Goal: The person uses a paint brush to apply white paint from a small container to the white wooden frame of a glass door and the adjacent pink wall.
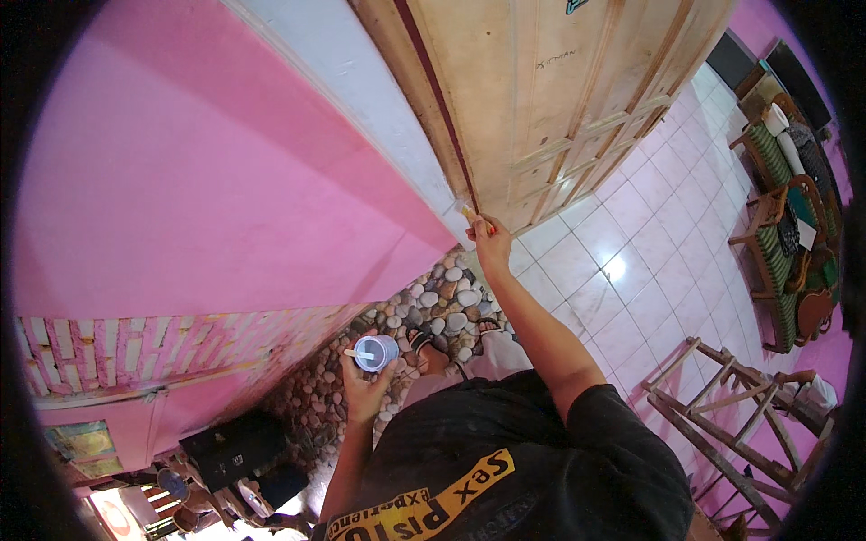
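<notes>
Your right hand (487,234) has a closed grip around the handle of a small paintbrush (468,214), its bristles at the foot of the white door-frame strip (397,113), beside the wooden panel door (550,99). Whether they press on the surface is too small to tell. Your left hand (364,389) grasps a pale plastic cup (375,352) over the pebble-patterned floor (456,298); a light-coloured stick (362,354) lies across its mouth, and what is inside can't be made out clearly.

The step in hand looks like brushing the lower end of that strip, between the pink wall (198,162) and the door. From here, the next move seems to call for a light, steady stroke along the strip, bristles clear of the bare wood, with the cup held level.
</notes>
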